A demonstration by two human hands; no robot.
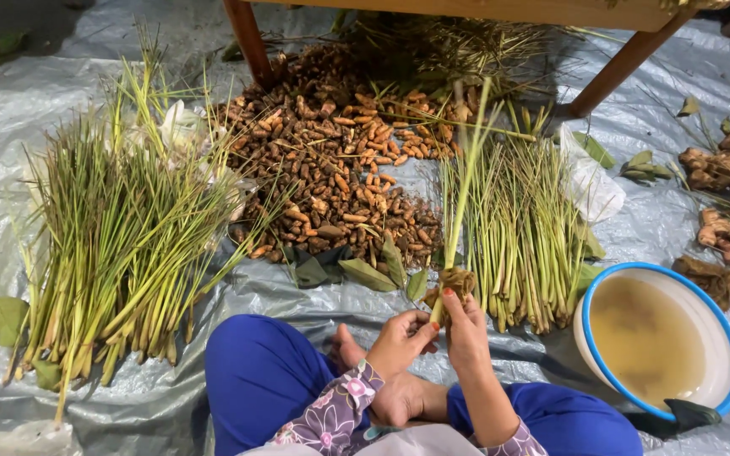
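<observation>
I sit cross-legged on a grey plastic sheet (pixel 111 422), and every place here is told from the white basin (pixel 724 333) with the blue rim. That one basin holds cloudy yellowish water and sits just right of my knee. Left of it lies one flat bundle of green stalks (pixel 521 228); farther left a big heap of brown-orange roots (pixel 331 177); farthest left a second, larger stalk bundle (pixel 120 236). Beyond the basin two wooden table legs (pixel 251 42) rise.

Left of the basin, over my lap, my left hand (pixel 399 338) and right hand (pixel 466 329) both pinch one stalk (pixel 465 186) at its brown rooty base. Its long axis runs nearly upright, tip pointing away from me, leaning slightly right.
</observation>
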